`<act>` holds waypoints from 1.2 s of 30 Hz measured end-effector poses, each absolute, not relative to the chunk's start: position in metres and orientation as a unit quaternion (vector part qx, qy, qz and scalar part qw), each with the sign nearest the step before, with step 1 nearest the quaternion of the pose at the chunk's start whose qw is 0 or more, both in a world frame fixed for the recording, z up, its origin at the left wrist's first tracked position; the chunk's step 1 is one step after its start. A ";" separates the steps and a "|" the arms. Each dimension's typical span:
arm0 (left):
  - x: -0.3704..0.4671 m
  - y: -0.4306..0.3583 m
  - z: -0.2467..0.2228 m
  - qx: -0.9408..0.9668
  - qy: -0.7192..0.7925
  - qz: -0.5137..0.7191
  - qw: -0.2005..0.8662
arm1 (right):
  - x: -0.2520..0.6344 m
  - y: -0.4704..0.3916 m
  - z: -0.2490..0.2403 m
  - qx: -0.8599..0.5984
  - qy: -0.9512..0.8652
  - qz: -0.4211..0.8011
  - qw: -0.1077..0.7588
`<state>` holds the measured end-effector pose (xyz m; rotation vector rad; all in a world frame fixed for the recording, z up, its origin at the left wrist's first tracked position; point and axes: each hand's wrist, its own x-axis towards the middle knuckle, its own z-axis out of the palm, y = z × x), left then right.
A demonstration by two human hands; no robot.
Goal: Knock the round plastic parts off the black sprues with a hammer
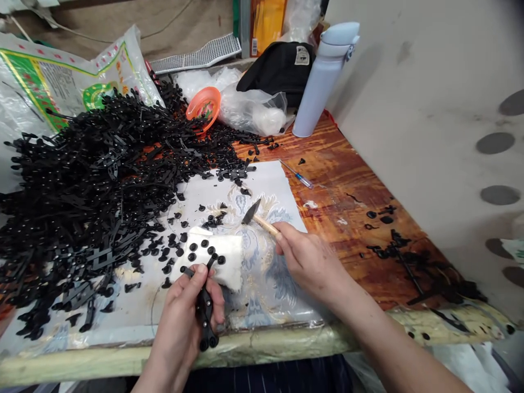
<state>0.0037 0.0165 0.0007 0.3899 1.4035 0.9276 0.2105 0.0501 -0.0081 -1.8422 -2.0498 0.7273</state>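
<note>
My left hand (190, 300) is closed around a black jointed plastic linkage (206, 311), whose arms stick out above and below my fingers. One upper end of it reaches over a white pad (231, 256), where several round black caps (205, 244) lie. In my right hand (309, 256) is a small hammer (262, 219), gripped by its wooden handle. Its dark head hangs over the patterned cloth, to the right of the pad and apart from the linkage. Loose small black parts (215, 220) lie just beyond the pad.
A large heap of black plastic parts (82, 180) fills the left side. Behind it are a printed sack (94, 82) and an orange bowl (203, 109). A pale blue bottle (323, 82) stands at the back right, a screwdriver (301, 177) before it. Black scraps (395, 245) lie right.
</note>
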 end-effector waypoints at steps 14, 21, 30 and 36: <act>0.005 0.016 -0.004 0.208 0.620 0.416 0.632 | 0.209 0.051 -0.010 -0.644 -0.716 0.230 0.143; 0.004 0.017 -0.003 0.204 0.618 0.411 0.638 | 0.209 0.051 -0.010 -0.643 -0.720 0.220 0.139; 0.006 0.017 -0.002 0.200 0.623 0.407 0.638 | 0.210 0.050 -0.011 -0.638 -0.726 0.203 0.154; 0.006 0.016 -0.002 0.199 0.629 0.402 0.635 | 0.209 0.051 -0.011 -0.643 -0.724 0.200 0.148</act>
